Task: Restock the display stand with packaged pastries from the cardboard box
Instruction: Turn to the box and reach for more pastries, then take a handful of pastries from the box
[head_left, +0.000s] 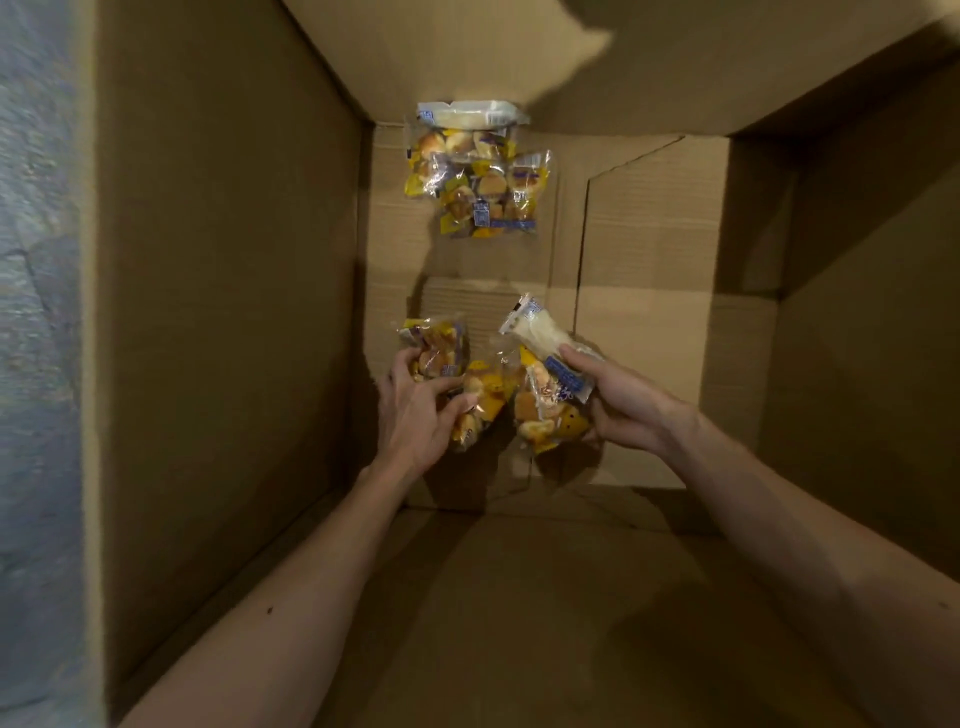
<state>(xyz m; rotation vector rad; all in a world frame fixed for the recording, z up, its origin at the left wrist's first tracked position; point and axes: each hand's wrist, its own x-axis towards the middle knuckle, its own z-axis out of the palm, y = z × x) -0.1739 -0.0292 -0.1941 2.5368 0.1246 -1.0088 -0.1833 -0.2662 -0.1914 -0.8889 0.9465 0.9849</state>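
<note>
Packaged pastries (543, 415) sit gripped in the left hand (415, 415) and right hand (628, 410) inside the cardboard box (228, 260).

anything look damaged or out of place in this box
Nothing spilled or torn open. The cardboard box has a bottom flap with a crooked, creased edge at right. Leftover packets lie in a loose heap at the far end. The left hand and right hand each grip other packets.

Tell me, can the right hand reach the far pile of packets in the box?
Probably yes: bare box floor leads to the far pile, but the right hand grips packets.
</note>
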